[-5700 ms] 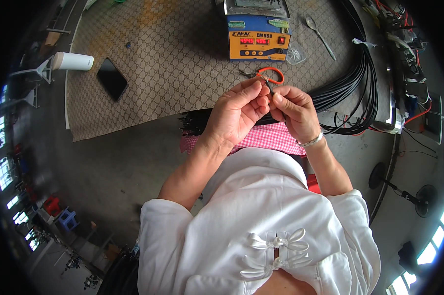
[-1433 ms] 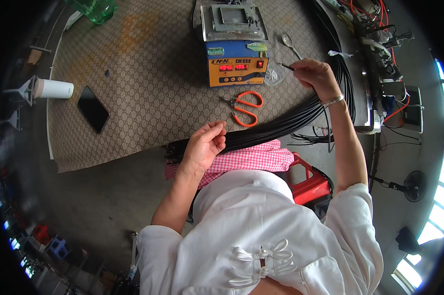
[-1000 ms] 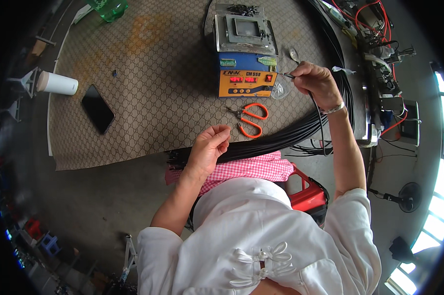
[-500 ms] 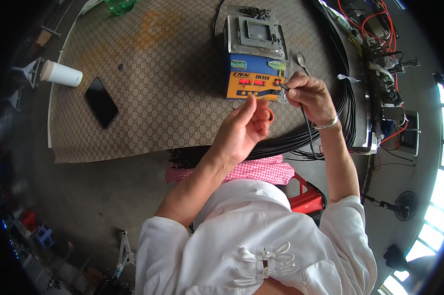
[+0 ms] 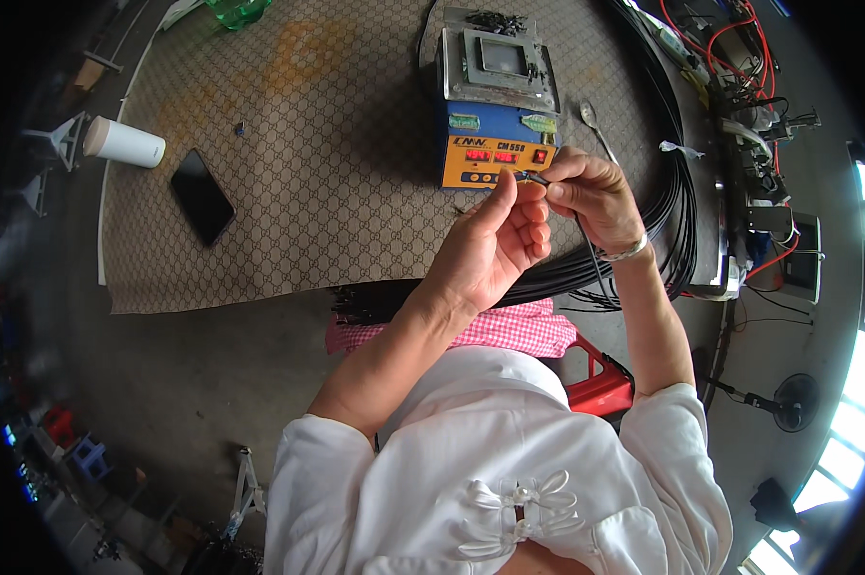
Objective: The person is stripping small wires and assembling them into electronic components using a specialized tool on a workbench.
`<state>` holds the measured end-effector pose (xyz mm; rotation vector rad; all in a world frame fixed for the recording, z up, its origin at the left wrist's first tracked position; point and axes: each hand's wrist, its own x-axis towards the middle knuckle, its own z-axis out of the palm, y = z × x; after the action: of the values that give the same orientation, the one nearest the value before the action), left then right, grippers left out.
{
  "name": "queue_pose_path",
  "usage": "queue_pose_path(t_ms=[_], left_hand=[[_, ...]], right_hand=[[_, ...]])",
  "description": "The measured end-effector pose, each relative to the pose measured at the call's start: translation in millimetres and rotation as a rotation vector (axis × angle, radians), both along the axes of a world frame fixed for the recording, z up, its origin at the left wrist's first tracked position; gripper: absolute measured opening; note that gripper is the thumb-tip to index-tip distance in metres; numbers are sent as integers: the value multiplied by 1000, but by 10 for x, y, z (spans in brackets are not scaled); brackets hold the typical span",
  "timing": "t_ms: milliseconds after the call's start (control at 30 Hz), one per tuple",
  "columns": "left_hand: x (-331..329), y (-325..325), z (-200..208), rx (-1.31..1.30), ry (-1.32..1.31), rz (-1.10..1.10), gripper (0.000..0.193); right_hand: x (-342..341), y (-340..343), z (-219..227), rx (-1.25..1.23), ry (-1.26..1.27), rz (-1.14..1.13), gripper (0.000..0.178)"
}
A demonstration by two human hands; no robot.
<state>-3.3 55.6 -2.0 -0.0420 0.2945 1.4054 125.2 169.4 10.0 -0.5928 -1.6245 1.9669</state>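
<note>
Both my hands meet in front of a solder pot (image 5: pixel 498 117), a blue box with an orange front, lit red displays and a square metal bath on top. My right hand (image 5: pixel 600 201) pinches a black cable (image 5: pixel 582 235) close to its end, and the cable trails down from the fingers. At the tip, thin wires point left. The thumb and fingertips of my left hand (image 5: pixel 490 244) close on those wires; its other fingers are curled. What exactly lies between the left fingertips is partly hidden.
A bundle of black cables (image 5: pixel 680 216) curves along the table's right and near edges. A metal spoon (image 5: pixel 597 129) lies right of the pot. Further left are a black phone (image 5: pixel 203 197), a white cup (image 5: pixel 126 143) and a green bottle (image 5: pixel 239 10). A red chair (image 5: pixel 600 388) stands below.
My right hand has moved slightly left and lower with the cable. My left hand has come right and up, so its fingertips now meet the cable end.
</note>
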Motion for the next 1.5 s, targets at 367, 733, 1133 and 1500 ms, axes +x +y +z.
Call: queue_pose_path(t_ms=[367, 733, 1133, 1500], left_hand=[[16, -2, -4, -13, -17, -6, 33], [-110, -92, -99, -78, 36, 24, 32], [-200, -447, -618, -300, 455, 40, 19], [-236, -474, -718, -317, 391, 39, 20]], right_hand=[[9, -4, 13, -31, 12, -1, 10], [6, 361, 125, 172, -140, -46, 10], [-284, 1155, 194, 702, -686, -173, 14], [-570, 1285, 116, 933, -827, -147, 14]])
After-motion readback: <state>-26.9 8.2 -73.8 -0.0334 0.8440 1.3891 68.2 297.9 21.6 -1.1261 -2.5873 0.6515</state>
